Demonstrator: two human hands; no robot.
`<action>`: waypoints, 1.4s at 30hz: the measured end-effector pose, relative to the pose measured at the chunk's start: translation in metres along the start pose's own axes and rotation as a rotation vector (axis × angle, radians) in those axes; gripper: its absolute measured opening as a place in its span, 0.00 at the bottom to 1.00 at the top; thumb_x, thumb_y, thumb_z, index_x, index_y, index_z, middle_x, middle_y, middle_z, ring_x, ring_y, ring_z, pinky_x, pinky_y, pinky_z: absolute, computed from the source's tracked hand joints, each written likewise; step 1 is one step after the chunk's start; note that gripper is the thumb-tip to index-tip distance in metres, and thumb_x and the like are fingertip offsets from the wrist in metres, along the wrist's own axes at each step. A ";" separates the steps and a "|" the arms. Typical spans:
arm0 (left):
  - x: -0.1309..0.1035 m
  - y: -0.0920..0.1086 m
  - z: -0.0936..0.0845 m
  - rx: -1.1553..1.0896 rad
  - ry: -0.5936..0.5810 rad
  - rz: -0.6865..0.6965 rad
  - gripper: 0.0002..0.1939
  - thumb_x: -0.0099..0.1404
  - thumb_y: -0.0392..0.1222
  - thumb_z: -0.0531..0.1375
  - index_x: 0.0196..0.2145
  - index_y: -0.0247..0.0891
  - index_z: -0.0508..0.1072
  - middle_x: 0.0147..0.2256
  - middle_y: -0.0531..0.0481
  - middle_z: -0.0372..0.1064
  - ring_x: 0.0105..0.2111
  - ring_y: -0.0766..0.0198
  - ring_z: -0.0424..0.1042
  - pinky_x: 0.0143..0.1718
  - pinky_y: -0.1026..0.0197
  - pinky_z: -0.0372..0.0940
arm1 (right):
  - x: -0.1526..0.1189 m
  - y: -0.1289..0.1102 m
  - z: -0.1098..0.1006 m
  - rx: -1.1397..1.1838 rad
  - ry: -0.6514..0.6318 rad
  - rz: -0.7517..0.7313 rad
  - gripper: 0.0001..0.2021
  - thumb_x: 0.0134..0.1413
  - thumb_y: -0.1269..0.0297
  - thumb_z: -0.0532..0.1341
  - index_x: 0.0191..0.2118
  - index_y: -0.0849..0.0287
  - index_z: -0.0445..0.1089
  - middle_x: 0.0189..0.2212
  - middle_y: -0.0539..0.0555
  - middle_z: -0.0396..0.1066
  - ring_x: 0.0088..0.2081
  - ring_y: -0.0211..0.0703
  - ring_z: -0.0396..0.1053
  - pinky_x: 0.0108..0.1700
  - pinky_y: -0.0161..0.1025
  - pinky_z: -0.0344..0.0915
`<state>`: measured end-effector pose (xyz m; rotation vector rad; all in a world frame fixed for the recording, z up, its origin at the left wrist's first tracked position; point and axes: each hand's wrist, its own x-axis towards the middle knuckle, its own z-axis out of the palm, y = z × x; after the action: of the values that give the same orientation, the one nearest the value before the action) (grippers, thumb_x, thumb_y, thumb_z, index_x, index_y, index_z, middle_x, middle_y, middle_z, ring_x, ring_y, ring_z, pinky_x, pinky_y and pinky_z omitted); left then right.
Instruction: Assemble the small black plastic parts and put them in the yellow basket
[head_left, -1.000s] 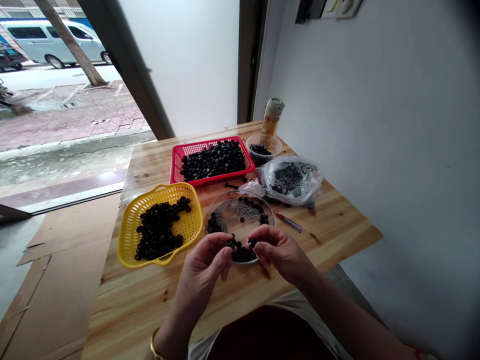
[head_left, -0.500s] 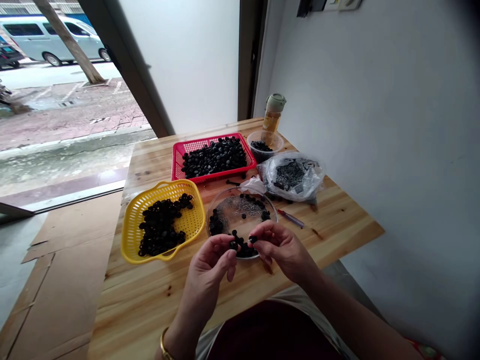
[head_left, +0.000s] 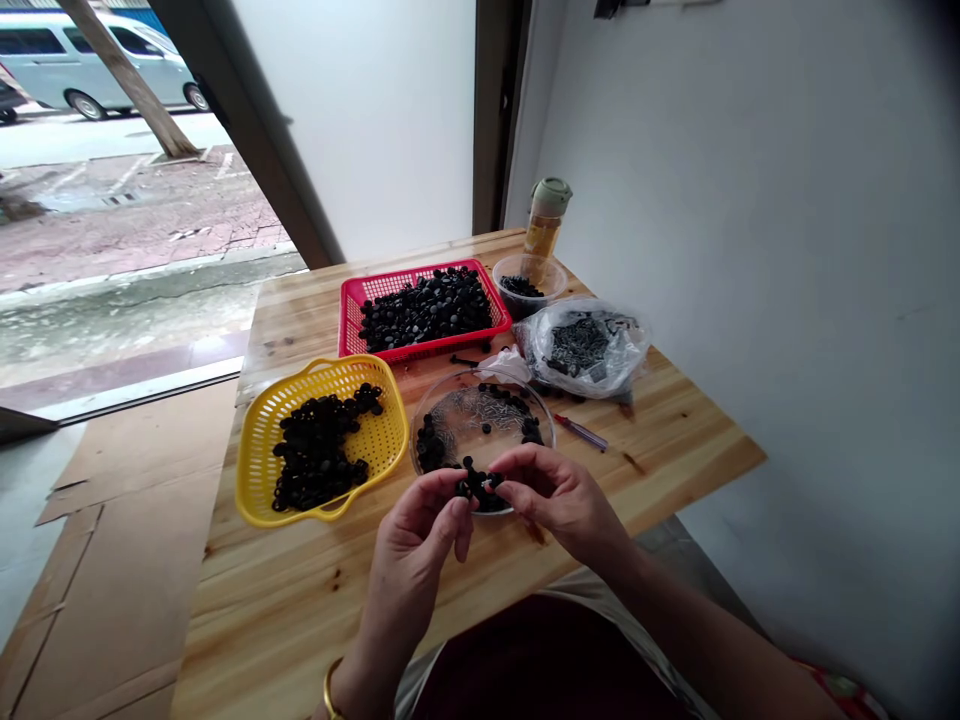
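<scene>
Above the near rim of a clear round tray, my two hands face each other, close together. My left hand pinches a small black round part between thumb and forefinger. Between the thumb and forefinger of my right hand is another small black part, with a bright metal bit showing at its left side. Whether the two parts touch, I cannot tell, as black pieces lie right behind them. In the tray are several black round pieces and a scatter of thin silver screws or pins.
A yellow basket of black rings stands left, a red basket of black caps behind. Farther right are a plastic tub, a drink bottle, a plastic bag of dark small parts and a screwdriver.
My right hand has moved left, bringing its part closer to the one in my left hand. The left hand has hardly moved. The camera view has shifted slightly.
</scene>
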<state>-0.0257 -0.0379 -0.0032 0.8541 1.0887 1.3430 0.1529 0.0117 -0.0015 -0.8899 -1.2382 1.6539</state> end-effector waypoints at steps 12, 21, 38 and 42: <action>0.002 -0.007 -0.003 -0.119 0.030 -0.075 0.18 0.61 0.52 0.72 0.42 0.37 0.82 0.26 0.51 0.72 0.20 0.71 0.64 0.21 0.68 0.58 | -0.001 -0.012 0.004 -0.329 -0.028 -0.206 0.07 0.60 0.61 0.69 0.41 0.57 0.79 0.34 0.54 0.79 0.34 0.42 0.75 0.37 0.37 0.72; 0.000 -0.013 -0.003 -0.185 0.053 -0.072 0.17 0.59 0.52 0.74 0.42 0.39 0.84 0.24 0.52 0.72 0.20 0.71 0.65 0.22 0.68 0.59 | 0.003 -0.019 0.016 -0.701 -0.032 -0.600 0.04 0.66 0.68 0.63 0.44 0.56 0.76 0.37 0.55 0.80 0.36 0.42 0.76 0.40 0.37 0.72; -0.005 -0.018 -0.010 -0.057 0.048 0.044 0.11 0.64 0.48 0.71 0.42 0.41 0.84 0.28 0.54 0.70 0.22 0.74 0.64 0.25 0.70 0.63 | -0.001 -0.015 0.021 -0.754 -0.072 -0.608 0.05 0.65 0.72 0.64 0.45 0.60 0.75 0.35 0.56 0.79 0.36 0.43 0.76 0.39 0.36 0.71; -0.005 -0.021 -0.012 -0.071 0.033 0.095 0.09 0.63 0.45 0.72 0.41 0.44 0.85 0.33 0.52 0.72 0.23 0.74 0.65 0.25 0.71 0.65 | -0.001 -0.016 0.020 -0.705 -0.098 -0.593 0.04 0.65 0.71 0.65 0.43 0.63 0.77 0.35 0.57 0.79 0.36 0.44 0.77 0.39 0.37 0.71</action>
<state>-0.0301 -0.0464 -0.0261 0.8431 1.0306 1.4710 0.1382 0.0063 0.0194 -0.7300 -1.9758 0.7928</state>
